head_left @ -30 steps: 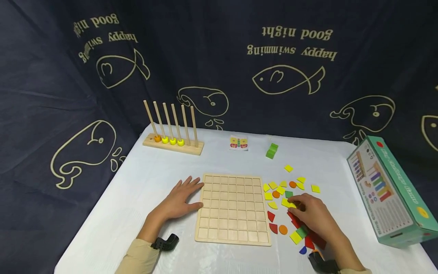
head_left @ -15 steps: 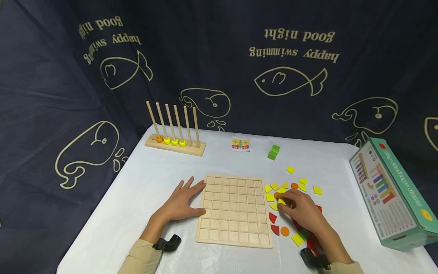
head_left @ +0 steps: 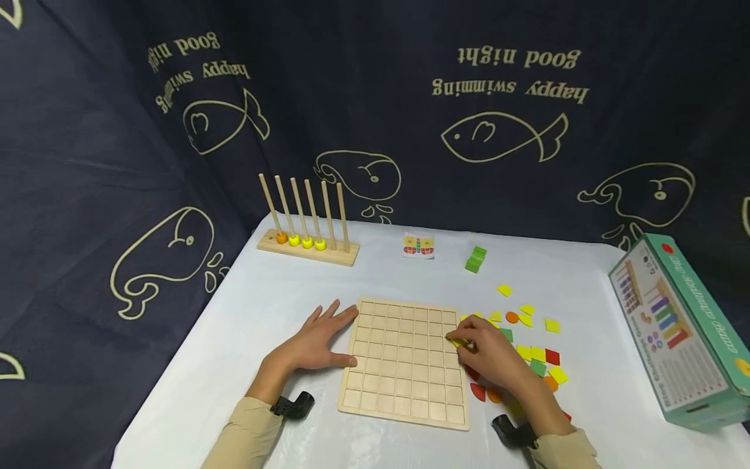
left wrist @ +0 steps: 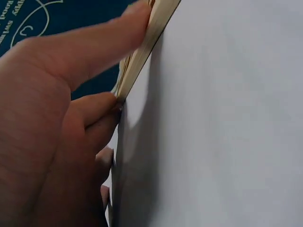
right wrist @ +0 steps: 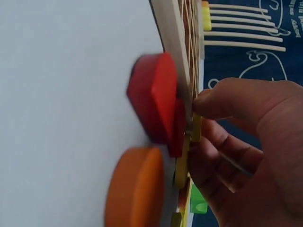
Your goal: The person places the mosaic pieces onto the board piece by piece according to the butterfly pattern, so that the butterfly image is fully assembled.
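A wooden grid board lies flat on the white table. My left hand rests at its left edge, fingers spread and touching the rim; the left wrist view shows the thumb on the board's side. At the right edge, my right hand pinches a small yellow tile between thumb and fingers, over the rim. That yellow tile is partly hidden by the fingertips in the right wrist view. Below the hand lie a red quarter-shaped piece and an orange disc.
Loose yellow, red, green and orange tiles lie right of the board. Behind stand a peg rack with beads, a butterfly pattern card and green blocks. A green game box stands at the right.
My right hand has moved left from among the loose tiles to the board's right edge, bringing the yellow tile along. My left hand stays at the board's left edge.
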### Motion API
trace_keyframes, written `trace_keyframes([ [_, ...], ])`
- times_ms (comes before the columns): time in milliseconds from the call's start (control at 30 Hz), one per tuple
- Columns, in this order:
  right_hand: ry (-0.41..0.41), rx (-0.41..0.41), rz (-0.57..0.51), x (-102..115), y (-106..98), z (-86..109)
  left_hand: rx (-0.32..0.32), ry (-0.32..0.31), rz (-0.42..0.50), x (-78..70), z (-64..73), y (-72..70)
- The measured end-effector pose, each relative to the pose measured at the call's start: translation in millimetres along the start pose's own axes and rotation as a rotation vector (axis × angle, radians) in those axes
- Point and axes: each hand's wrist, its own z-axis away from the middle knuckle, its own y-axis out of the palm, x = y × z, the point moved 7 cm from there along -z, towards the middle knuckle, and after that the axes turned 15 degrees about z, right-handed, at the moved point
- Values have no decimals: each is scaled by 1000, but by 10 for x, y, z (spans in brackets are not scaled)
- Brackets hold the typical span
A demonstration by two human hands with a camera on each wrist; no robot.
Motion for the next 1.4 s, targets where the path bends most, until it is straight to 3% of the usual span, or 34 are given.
trace_keyframes([
  [267, 53, -9, 60, 12, -36, -19, 32, -16, -4, 71, -52, 7],
  [500, 121, -16, 134, -51, -64, 9, 83, 16, -14, -21, -59, 18],
  [800, 68, -59, 100, 51, -69, -98, 97, 21, -60, -56, -68, 33],
  [1200, -95, -93, 1, 500, 97, -497, 70, 12, -68, -53, -39, 33],
  [1400, -129, -50, -31, 714, 200, -688, 63, -1, -71, -43, -19, 37],
])
